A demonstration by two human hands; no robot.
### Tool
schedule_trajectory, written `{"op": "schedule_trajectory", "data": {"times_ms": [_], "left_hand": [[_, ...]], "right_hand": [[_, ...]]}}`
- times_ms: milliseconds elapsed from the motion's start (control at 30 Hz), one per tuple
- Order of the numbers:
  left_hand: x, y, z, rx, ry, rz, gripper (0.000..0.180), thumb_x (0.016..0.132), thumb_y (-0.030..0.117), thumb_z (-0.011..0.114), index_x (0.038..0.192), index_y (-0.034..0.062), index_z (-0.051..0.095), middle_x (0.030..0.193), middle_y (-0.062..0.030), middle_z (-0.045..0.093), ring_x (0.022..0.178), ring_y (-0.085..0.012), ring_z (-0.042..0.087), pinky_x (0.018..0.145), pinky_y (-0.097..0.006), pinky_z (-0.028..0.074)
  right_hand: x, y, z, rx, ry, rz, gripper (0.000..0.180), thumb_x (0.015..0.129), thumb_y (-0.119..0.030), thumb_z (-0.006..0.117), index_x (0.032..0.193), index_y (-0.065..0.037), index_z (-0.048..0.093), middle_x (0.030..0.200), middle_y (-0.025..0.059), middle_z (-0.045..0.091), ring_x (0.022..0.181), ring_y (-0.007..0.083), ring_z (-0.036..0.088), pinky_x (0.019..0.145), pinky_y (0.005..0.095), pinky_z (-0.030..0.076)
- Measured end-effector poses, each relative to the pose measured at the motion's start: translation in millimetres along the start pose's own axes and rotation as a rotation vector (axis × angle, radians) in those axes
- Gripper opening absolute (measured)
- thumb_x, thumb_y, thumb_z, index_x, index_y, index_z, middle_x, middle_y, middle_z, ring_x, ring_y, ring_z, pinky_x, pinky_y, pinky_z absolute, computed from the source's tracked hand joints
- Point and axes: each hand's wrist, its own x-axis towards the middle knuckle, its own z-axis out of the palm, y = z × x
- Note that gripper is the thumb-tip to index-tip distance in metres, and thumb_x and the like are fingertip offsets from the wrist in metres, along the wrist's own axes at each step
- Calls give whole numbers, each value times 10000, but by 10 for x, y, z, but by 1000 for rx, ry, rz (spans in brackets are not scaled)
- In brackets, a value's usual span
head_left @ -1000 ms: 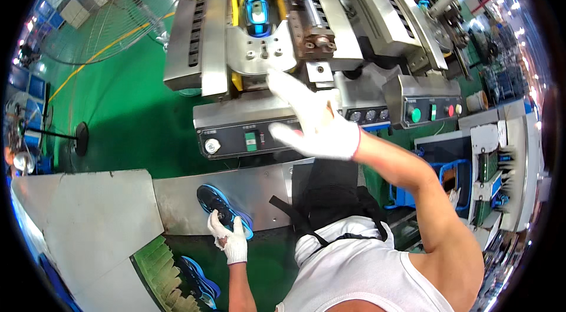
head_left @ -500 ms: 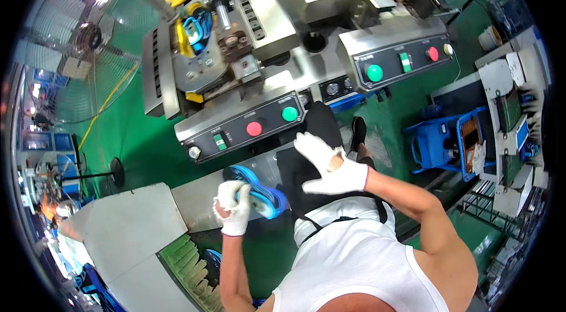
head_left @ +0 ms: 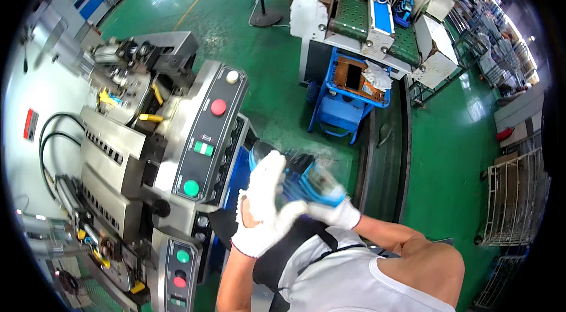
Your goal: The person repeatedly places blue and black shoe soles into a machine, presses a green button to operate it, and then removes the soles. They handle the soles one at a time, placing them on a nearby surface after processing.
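Observation:
A blue shoe [head_left: 320,187] with dark parts, smeared by motion, is between my hands at the front of my body. My right hand [head_left: 337,213], in a white knit glove, grips its near end; those fingers are mostly hidden by the shoe. On the other side, my left hand [head_left: 263,209], also gloved, has its long fingers stretched out and the thumb spread wide. It overlaps the shoe's left part; whether it touches cannot be told. To the left stands a metal machine with a dark control panel [head_left: 203,126] carrying red and green buttons.
A second panel [head_left: 178,279] is at lower left. Ahead stands a blue cart [head_left: 342,113] with a tray on top. Behind it, a conveyor machine has green belts [head_left: 349,17] and another blue shoe [head_left: 404,10]. A fan stand base [head_left: 265,17] and a wire rack [head_left: 512,206] stand farther off.
My view has swung right, toward the cart and conveyor. The right hand, open before, now holds the blue shoe. My left hand, curled at a blue shoe before, has its fingers stretched out.

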Motion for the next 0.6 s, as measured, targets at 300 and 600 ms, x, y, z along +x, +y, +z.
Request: {"op": "schedule_trajectory", "data": {"times_ms": [300, 600], "left_hand": [[-427, -684, 517, 122, -23, -80, 724, 840, 120, 860, 1471, -15, 532, 1450, -255, 569, 1030, -333, 725, 876, -390, 623], [-1501, -880, 731, 213, 123, -596, 537, 984, 236, 753, 1432, 6, 565, 1422, -254, 588, 1077, -381, 699, 929, -438, 587]], "right_hand": [[3043, -458, -2638, -444, 904, -487, 570, 916, -348, 824, 1332, 12, 673, 1242, 159, 731, 1068, 271, 690, 1016, 407, 530], [4349, 65, -5397, -1060, 632, -24, 535, 963, -390, 765, 1234, 58, 653, 1146, 189, 730, 985, 282, 707, 931, 435, 560]]}}
